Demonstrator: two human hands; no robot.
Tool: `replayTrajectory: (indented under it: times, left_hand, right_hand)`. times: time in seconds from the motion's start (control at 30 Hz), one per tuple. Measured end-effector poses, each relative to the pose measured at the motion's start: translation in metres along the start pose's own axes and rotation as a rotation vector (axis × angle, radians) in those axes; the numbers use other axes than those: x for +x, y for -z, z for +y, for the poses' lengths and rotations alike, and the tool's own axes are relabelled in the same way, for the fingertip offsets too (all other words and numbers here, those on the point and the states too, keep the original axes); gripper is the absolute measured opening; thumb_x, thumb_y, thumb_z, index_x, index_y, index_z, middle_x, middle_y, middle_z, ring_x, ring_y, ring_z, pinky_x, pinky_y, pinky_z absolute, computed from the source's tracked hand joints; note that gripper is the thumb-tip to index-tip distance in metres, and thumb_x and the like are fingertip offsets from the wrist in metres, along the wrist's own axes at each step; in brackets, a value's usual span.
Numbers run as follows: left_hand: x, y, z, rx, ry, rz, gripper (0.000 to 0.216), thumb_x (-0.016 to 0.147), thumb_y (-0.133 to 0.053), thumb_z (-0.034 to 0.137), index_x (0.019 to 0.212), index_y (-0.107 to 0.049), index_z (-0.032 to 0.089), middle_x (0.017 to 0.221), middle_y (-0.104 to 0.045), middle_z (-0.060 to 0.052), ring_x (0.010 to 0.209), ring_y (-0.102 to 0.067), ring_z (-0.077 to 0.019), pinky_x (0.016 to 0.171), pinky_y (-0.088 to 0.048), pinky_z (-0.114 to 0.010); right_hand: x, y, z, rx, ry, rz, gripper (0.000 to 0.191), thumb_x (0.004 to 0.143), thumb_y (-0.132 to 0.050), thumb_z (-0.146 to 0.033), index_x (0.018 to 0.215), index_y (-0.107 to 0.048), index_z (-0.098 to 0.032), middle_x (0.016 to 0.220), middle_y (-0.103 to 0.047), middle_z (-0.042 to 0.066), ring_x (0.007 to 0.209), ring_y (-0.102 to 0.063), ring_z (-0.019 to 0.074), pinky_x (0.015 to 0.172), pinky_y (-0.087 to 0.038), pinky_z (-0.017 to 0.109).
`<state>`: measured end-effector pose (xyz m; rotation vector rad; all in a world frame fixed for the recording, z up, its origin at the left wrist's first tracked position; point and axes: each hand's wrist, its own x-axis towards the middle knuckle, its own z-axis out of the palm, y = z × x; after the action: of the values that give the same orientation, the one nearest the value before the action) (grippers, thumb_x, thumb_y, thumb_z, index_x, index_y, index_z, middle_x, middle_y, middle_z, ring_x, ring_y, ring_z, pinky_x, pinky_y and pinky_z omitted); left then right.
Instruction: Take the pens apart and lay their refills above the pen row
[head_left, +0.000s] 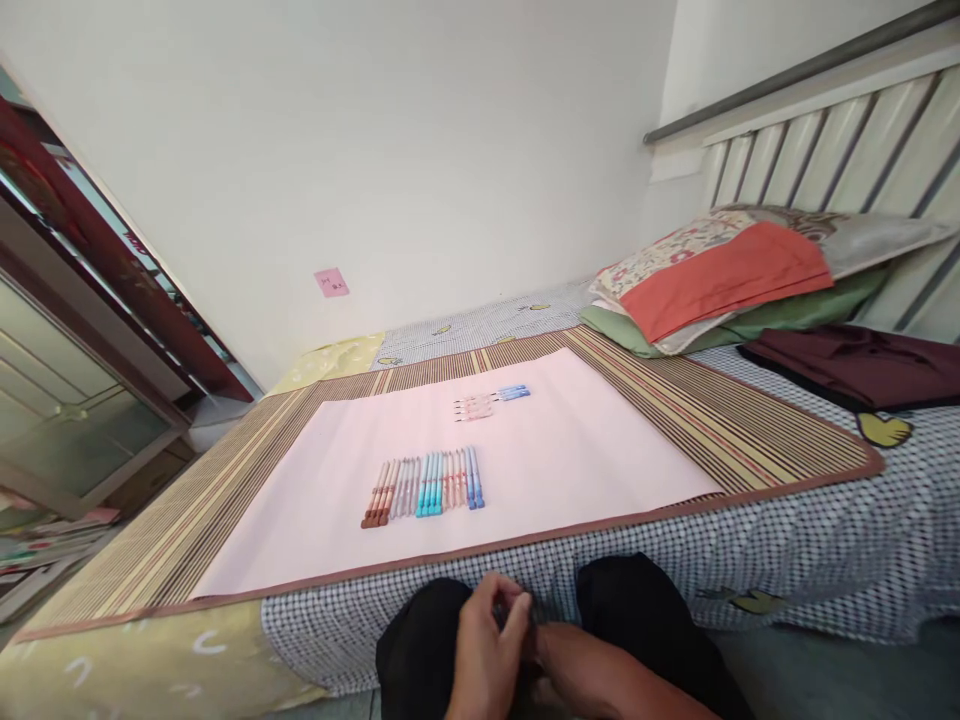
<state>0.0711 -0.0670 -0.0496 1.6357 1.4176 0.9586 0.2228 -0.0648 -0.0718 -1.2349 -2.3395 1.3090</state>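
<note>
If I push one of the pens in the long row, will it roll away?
Probably a little: the pens look slim and round, so one likely rolls sideways into its neighbours. The pink sheet lies flat and smooth, so they may slide easily.

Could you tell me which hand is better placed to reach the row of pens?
Probably the left hand: it is raised and nearer the row of pens, which lies slightly leftward on the pink sheet; the right hand is tucked low behind it.

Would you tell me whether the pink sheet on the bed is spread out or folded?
Spread flat: the pink sheet lies open on the striped mat.
</note>
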Motion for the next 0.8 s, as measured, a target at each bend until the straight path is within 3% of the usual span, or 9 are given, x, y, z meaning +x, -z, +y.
replayTrajectory:
  times: [0.07, 0.17, 0.27, 0.37, 0.57, 0.8]
  left_hand:
    - [-0.008, 0.034, -0.014, 0.143, -0.046, 0.151, 0.022, 0.094, -0.053, 0.041, 0.086, -0.062, 0.022, 0.084, -0.066, -0.004, 0.083, -0.061, -0.0229, 0.08, -0.048, -0.036]
    - [-0.017, 0.067, -0.04, 0.359, -0.11, 0.303, 0.025, 0.09, -0.056, 0.044, 0.096, -0.068, 0.023, 0.102, -0.07, -0.01, 0.102, -0.063, -0.0299, 0.094, -0.048, -0.044]
    - [-0.018, 0.071, -0.05, 0.578, -0.045, 0.252, 0.037, 0.089, -0.056, 0.041, 0.12, -0.067, 0.023, 0.129, -0.065, -0.012, 0.123, -0.056, -0.0322, 0.101, -0.045, -0.047]
    - [-0.014, 0.061, -0.041, 0.782, 0.078, 0.173, 0.04, 0.092, -0.051, 0.035, 0.127, -0.064, 0.023, 0.138, -0.061, -0.011, 0.128, -0.052, -0.0312, 0.102, -0.043, -0.046]
    - [-0.008, 0.056, -0.026, 0.901, 0.153, 0.1, 0.039, 0.094, -0.049, 0.036, 0.128, -0.064, 0.023, 0.138, -0.061, -0.011, 0.126, -0.052, -0.0299, 0.099, -0.041, -0.043]
    - [-0.007, 0.059, -0.026, 0.9, 0.176, 0.086, 0.037, 0.094, -0.05, 0.036, 0.126, -0.065, 0.026, 0.137, -0.061, -0.009, 0.125, -0.052, -0.0296, 0.098, -0.041, -0.042]
  right_hand:
    - [0.001, 0.008, -0.004, 0.054, -0.035, 0.039, 0.004, 0.082, -0.071, -0.021, 0.086, -0.073, -0.02, 0.081, -0.072, 0.0, 0.076, -0.067, 0.017, 0.066, -0.048, 0.026]
    - [0.008, 0.034, -0.015, 0.173, 0.07, 0.245, 0.009, 0.082, -0.063, -0.017, 0.083, -0.071, -0.021, 0.075, -0.069, -0.002, 0.072, -0.064, 0.015, 0.064, -0.042, 0.024]
    - [0.028, 0.065, -0.022, 0.168, 0.13, 0.527, 0.011, 0.088, -0.057, -0.02, 0.089, -0.068, -0.021, 0.079, -0.068, 0.0, 0.074, -0.062, 0.0156, 0.07, -0.043, 0.026]
    - [0.056, 0.087, -0.02, 0.063, 0.125, 0.674, 0.011, 0.088, -0.055, -0.016, 0.092, -0.064, -0.02, 0.085, -0.067, 0.001, 0.078, -0.062, 0.0162, 0.074, -0.043, 0.027]
    - [0.102, 0.09, -0.008, -0.169, 0.076, 0.623, 0.021, 0.082, -0.059, -0.007, 0.098, -0.064, -0.02, 0.104, -0.064, 0.005, 0.094, -0.062, 0.0189, 0.086, -0.044, 0.027]
    - [0.115, 0.083, -0.007, -0.289, 0.016, 0.591, 0.017, 0.087, -0.056, -0.01, 0.097, -0.063, -0.021, 0.102, -0.062, 0.004, 0.093, -0.061, 0.0187, 0.081, -0.041, 0.027]
